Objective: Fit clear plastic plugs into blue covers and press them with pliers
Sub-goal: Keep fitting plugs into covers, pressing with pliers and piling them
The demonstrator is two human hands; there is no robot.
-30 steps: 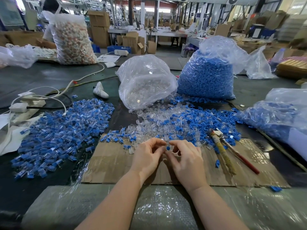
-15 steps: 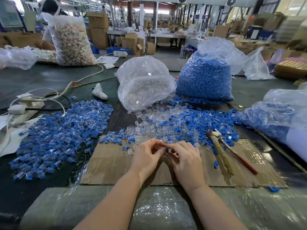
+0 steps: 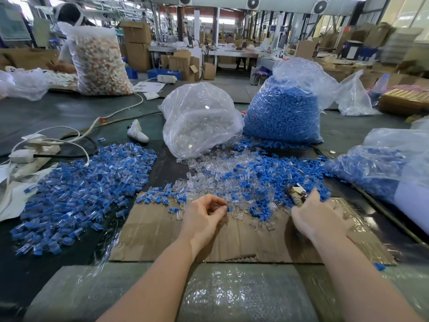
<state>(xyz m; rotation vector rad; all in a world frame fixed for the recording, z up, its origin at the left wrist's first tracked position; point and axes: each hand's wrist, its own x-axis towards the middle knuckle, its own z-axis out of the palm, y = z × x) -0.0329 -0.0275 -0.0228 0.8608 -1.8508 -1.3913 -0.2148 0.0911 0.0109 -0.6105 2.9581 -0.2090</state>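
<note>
Landmark: cardboard sheet (image 3: 162, 233), flat on the dark table (image 3: 46, 117).

- Bag of blue covers (image 3: 282, 115): well beyond the sheet's far right part, upright.
- Bag of clear plugs (image 3: 199, 122): beyond the sheet's far edge, slumped, mouth spilling toward it.
- Pile of assembled pieces (image 3: 79, 196): left of the sheet.
- Loose mix of plugs and covers (image 3: 243, 180): along and over the sheet's far edge.
- Left hand (image 3: 204, 217): above the sheet's middle, fingertips pinching a small blue piece (image 3: 228, 208).
- Right hand (image 3: 318, 217): over the sheet's right part, blurred, lying on the pliers (image 3: 297, 194); whether it grips them cannot be told.
</note>
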